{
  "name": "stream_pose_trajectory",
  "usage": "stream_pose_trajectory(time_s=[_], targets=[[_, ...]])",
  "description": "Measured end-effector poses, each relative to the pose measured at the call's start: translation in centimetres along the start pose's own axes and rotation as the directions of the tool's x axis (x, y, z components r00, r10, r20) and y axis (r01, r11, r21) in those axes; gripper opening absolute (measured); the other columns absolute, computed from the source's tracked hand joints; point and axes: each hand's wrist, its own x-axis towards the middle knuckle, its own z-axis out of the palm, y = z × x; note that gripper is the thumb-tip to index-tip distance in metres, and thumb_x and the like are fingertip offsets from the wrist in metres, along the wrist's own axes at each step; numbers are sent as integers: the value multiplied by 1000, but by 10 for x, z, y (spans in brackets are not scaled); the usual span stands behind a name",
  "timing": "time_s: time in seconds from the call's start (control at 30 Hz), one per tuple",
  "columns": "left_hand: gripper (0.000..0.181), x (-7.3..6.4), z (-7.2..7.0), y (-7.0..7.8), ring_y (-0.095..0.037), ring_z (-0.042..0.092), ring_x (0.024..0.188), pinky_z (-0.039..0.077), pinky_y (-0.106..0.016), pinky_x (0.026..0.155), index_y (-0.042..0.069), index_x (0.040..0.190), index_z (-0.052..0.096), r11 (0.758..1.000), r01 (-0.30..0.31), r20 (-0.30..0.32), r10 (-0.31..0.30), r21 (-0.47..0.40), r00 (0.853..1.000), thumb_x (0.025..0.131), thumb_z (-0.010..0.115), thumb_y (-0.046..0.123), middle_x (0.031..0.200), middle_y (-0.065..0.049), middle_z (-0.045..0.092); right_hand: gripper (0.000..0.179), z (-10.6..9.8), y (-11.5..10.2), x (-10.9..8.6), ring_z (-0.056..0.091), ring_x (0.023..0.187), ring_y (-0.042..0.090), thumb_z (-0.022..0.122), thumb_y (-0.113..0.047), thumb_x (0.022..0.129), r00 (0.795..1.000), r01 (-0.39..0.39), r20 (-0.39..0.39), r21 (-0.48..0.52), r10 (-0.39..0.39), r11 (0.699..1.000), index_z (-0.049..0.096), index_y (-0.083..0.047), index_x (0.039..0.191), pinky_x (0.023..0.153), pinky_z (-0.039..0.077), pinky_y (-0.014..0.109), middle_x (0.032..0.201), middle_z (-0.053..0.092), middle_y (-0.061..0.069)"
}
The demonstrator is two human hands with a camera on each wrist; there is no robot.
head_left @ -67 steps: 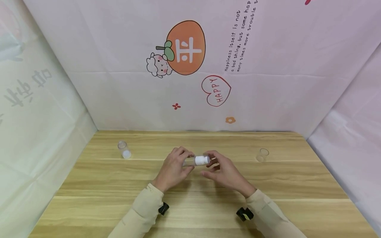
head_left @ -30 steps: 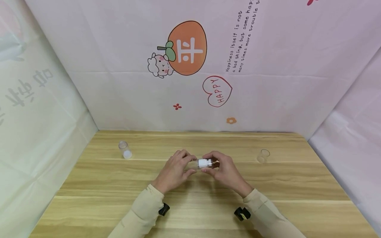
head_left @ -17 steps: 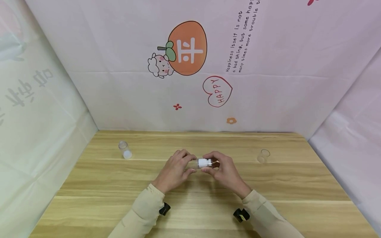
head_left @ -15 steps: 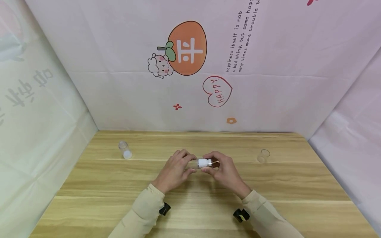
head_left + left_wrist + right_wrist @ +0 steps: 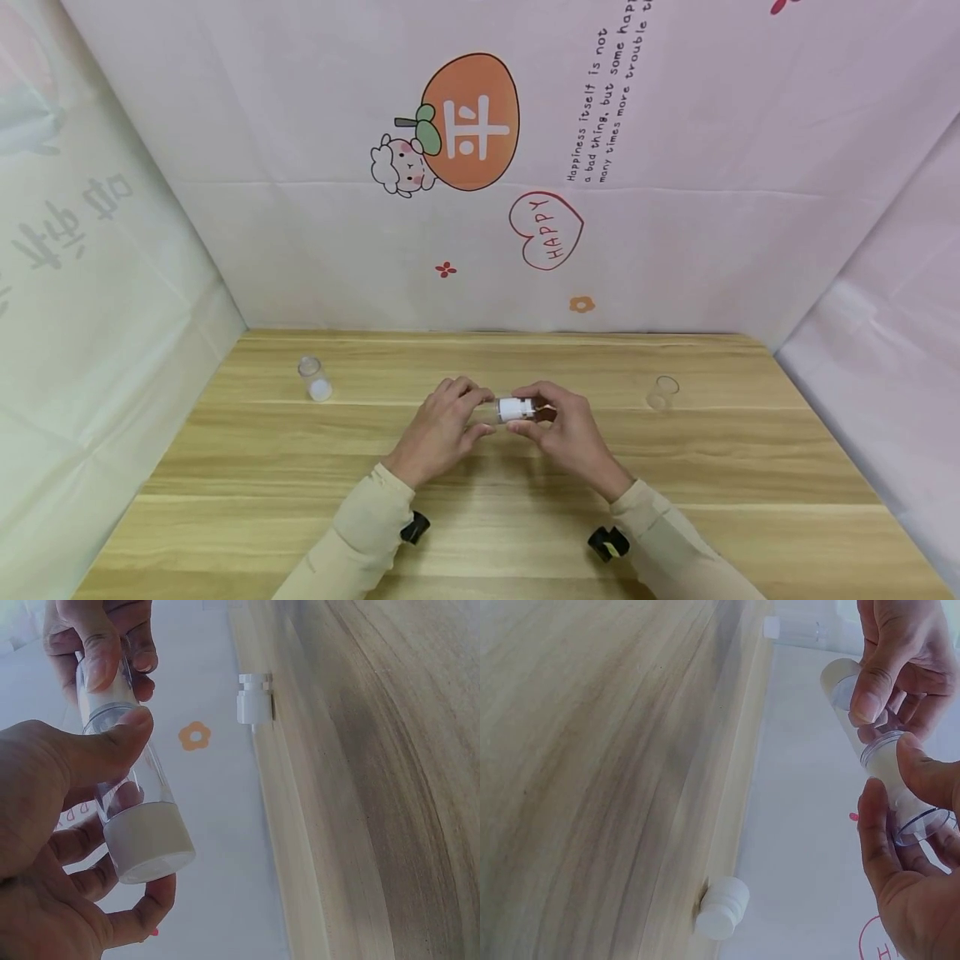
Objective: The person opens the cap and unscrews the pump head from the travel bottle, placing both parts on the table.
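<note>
Two hands pinch a clear bottle at both ends; keep its parts in one straight line

The printed backdrop (image 5: 322, 250) rises behind the wood-grain table (image 5: 750, 467), over which the hands work. The left hand (image 5: 438, 429) pinches the bottle's lower half, thumb over the clear wall and fingers around the far side, one fingertip against the base. The right hand (image 5: 570, 437) pinches the other end between thumb and fingers.

The clear bottle (image 5: 154, 784) lies on its side in the air between them, in the middle of the workspace. A good hold here, I judge, is firm on the left and light on the right, since smooth clear plastic may slip or tilt under an uneven squeeze.

Well apart on the table stand a clear container (image 5: 313, 377) with a white bottom, to the left, and a clear cup (image 5: 663, 392), to the right. Elbows are best kept in.

The white base (image 5: 150, 844) gives the left fingers a steady stop. A white stepped piece (image 5: 256, 705) rests on the table, seen from the wrists. At the thin ring (image 5: 876, 745), the joint probably needs even pressure along the axis; whether it is fully seated, I cannot tell.
</note>
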Motion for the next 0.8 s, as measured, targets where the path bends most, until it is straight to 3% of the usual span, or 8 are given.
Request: stream_pose_trajectory(time_s=[0.43,0.8], targets=[[33,0,-5,0,-24,56,97,49,-42,82,6,118,70,997,-23,-11,22,-79,1000,88,81,17,111,-6,65,33,-3,-4,-3,68,95,24,82,0,82,1000,3,-7,139,-2,990,71,-4,113,83,59,33,110,71,10],[33,0,-7,0,-22,55,95,49,-38,79,8,116,71,998,-21,-4,21,-66,1000,86,82,16,108,-6,65,33,1,-3,-5,69,86,23,85,-3,80,995,74,-72,62,-70,995,73,-1,111,76,60,30,103,73,11]])
